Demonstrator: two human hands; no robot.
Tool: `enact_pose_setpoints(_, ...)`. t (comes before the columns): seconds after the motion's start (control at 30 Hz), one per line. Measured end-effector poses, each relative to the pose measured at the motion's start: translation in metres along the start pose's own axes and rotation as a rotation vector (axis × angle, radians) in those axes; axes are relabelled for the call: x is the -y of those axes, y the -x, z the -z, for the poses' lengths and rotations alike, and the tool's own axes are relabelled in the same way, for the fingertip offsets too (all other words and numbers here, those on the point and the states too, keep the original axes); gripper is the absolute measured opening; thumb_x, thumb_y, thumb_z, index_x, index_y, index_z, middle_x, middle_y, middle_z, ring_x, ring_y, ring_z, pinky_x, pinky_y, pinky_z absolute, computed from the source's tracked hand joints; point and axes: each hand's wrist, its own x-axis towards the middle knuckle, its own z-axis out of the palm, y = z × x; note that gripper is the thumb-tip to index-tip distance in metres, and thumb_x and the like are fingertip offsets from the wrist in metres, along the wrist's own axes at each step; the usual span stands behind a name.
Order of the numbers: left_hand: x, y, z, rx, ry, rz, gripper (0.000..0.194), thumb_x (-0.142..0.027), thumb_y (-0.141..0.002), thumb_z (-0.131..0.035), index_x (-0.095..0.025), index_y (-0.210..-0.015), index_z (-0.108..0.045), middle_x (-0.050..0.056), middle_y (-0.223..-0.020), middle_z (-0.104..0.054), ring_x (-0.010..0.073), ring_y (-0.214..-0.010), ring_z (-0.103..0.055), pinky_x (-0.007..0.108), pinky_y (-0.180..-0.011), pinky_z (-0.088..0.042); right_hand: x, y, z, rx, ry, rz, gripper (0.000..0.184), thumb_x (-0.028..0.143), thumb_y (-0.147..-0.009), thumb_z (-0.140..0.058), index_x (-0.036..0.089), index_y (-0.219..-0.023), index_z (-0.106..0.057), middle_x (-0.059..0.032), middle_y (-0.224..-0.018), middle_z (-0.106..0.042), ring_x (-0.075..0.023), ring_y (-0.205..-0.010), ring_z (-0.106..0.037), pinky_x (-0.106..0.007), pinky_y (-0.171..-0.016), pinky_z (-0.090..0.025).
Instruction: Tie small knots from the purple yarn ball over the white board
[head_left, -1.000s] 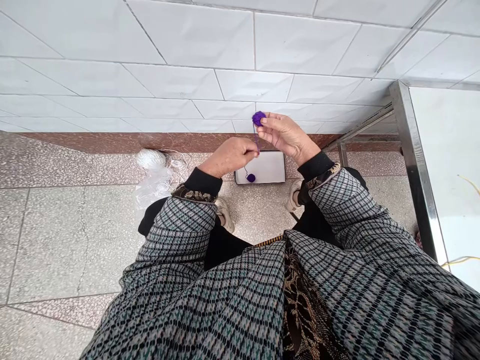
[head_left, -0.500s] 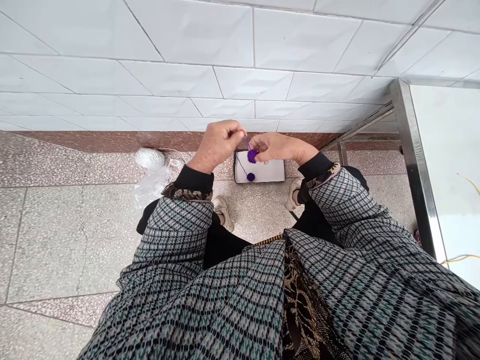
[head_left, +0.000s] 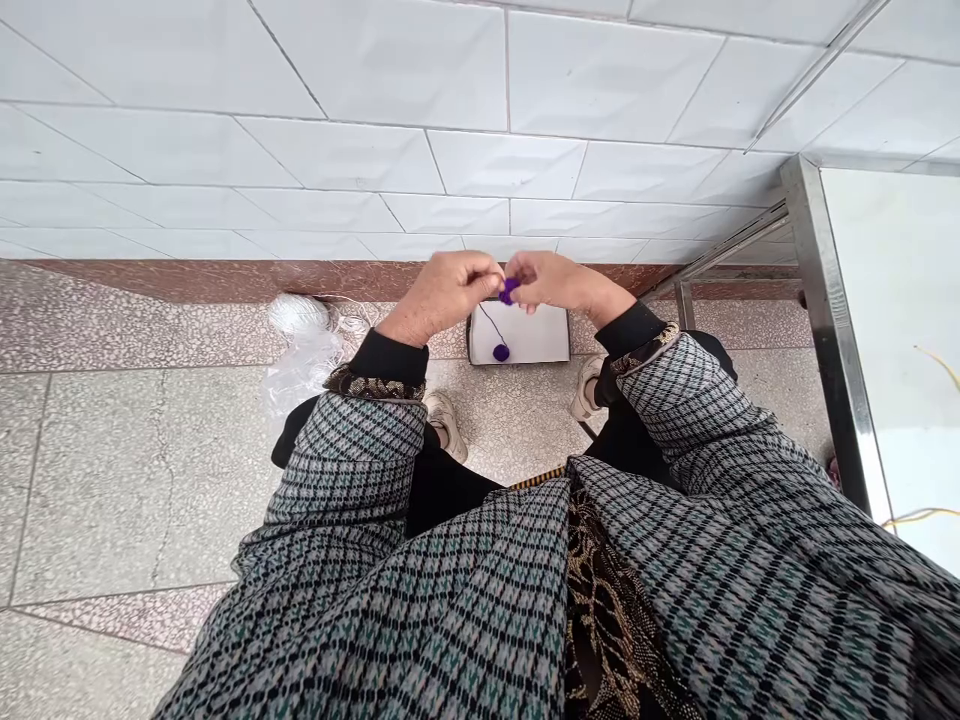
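Note:
Between the fingers of my right hand (head_left: 553,280) is a small purple ball of yarn (head_left: 508,291), partly covered by the fingertips. My left hand (head_left: 454,288) is pinched on the purple yarn close beside that ball, and the two hands nearly touch. A dark strand (head_left: 491,322) hangs from near my left fingers down to a second purple yarn ball (head_left: 501,353). This second ball rests in a shallow white box (head_left: 536,335) with a dark rim, which sits on the floor below my hands.
White yarn (head_left: 298,313) and a clear plastic bag (head_left: 300,370) lie on the floor to the left. My shoes (head_left: 446,425) flank the box. A metal-framed table (head_left: 832,340) stands at the right, and a tiled wall (head_left: 465,165) rises in front.
My left hand has moved right and slightly down, closing in on my right hand. The held ball has risen and turned, and the short taut strand between the hands no longer shows.

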Motion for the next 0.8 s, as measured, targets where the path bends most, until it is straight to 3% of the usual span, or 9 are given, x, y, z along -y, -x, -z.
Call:
enact_pose_setpoints(0.07,0.005,-0.002,0.003,-0.081,-0.018,0.063,0.019,-0.022,-0.09,-0.057,-0.016,-0.081,-0.072,0.002,-0.076,-0.069,0.0163,-0.076,-0.06,0.031,-0.078,-0.051,0.004,0.005,-0.002,0.124,-0.036,0.004,0.033,-0.005,-0.077,-0.079,0.018,-0.09,-0.06,0.0035,-0.073,-0.065,-0.009,-0.061,-0.059,-0.019,-0.056,-0.053)
enact_pose_setpoints(0.17,0.009,-0.004,0.001,-0.086,-0.025,0.101,0.02,-0.022,-0.092,-0.055,-0.017,-0.082,-0.072,0.001,-0.073,-0.067,0.0158,-0.073,-0.057,0.03,-0.076,-0.049,0.014,0.01,-0.003,0.094,-0.245,0.116,0.03,0.005,-0.083,-0.082,0.019,-0.095,-0.059,0.0043,-0.076,-0.066,-0.0081,-0.064,-0.062,-0.018,-0.061,-0.055)
enact_pose_setpoints(0.27,0.006,-0.004,-0.007,0.066,-0.012,0.038,0.021,-0.024,-0.093,-0.056,-0.017,-0.084,-0.074,0.0,-0.074,-0.067,0.0146,-0.07,-0.056,0.03,-0.074,-0.048,0.016,0.006,-0.002,-0.064,-0.356,0.201,0.029,0.013,-0.088,-0.084,0.02,-0.096,-0.056,0.0051,-0.076,-0.064,-0.0081,-0.066,-0.062,-0.018,-0.065,-0.056)
enact_pose_setpoints(0.33,0.002,-0.003,-0.01,0.205,-0.002,-0.031,0.021,-0.025,-0.092,-0.057,-0.017,-0.083,-0.074,0.0,-0.074,-0.067,0.0137,-0.069,-0.056,0.03,-0.075,-0.047,0.012,0.001,-0.001,-0.161,-0.293,0.192,0.029,0.011,-0.089,-0.082,0.02,-0.093,-0.056,0.0054,-0.074,-0.062,-0.0082,-0.063,-0.061,-0.018,-0.062,-0.054)
enact_pose_setpoints(0.4,-0.002,0.0,-0.009,0.267,0.004,-0.068,0.021,-0.026,-0.091,-0.059,-0.017,-0.08,-0.073,0.0,-0.073,-0.067,0.0133,-0.068,-0.056,0.029,-0.074,-0.047,0.006,-0.003,0.0,-0.205,-0.137,0.132,0.032,0.003,-0.084,-0.082,0.02,-0.089,-0.056,0.0061,-0.07,-0.06,-0.0079,-0.058,-0.057,-0.018,-0.054,-0.049)
enact_pose_setpoints(0.5,-0.002,0.002,-0.003,0.145,0.004,-0.047,0.02,-0.028,-0.089,-0.062,-0.017,-0.076,-0.071,0.001,-0.074,-0.068,0.0137,-0.069,-0.056,0.029,-0.071,-0.046,0.001,-0.001,0.001,-0.047,0.079,0.0,0.033,-0.007,-0.076,-0.081,0.018,-0.085,-0.061,0.0045,-0.068,-0.063,-0.0083,-0.055,-0.056,-0.019,-0.049,-0.047)
enact_pose_setpoints(0.6,0.003,0.0,0.004,-0.018,-0.007,0.011,0.019,-0.026,-0.089,-0.061,-0.017,-0.075,-0.069,0.002,-0.073,-0.067,0.0147,-0.072,-0.057,0.029,-0.072,-0.047,0.007,0.008,0.001,0.142,0.002,-0.025,0.028,-0.003,-0.078,-0.083,0.016,-0.089,-0.065,0.0019,-0.072,-0.067,-0.0092,-0.059,-0.062,-0.019,-0.055,-0.054)
enact_pose_setpoints(0.7,0.008,-0.003,0.003,-0.106,-0.014,0.062,0.021,-0.026,-0.092,-0.058,-0.017,-0.077,-0.07,0.001,-0.069,-0.063,0.0155,-0.072,-0.056,0.03,-0.073,-0.047,0.019,0.014,0.001,0.081,-0.256,0.094,0.028,0.01,-0.084,-0.086,0.017,-0.096,-0.062,0.0028,-0.077,-0.068,-0.0085,-0.064,-0.065,-0.018,-0.062,-0.058)
enact_pose_setpoints(0.8,0.008,-0.004,-0.005,-0.044,0.005,0.036,0.023,-0.028,-0.094,-0.057,-0.018,-0.08,-0.071,0.0,-0.068,-0.063,0.0155,-0.071,-0.056,0.03,-0.073,-0.048,0.026,0.013,0.0,-0.118,-0.409,0.209,0.032,0.02,-0.088,-0.088,0.02,-0.097,-0.058,0.0041,-0.08,-0.066,-0.0082,-0.071,-0.067,-0.017,-0.066,-0.058)
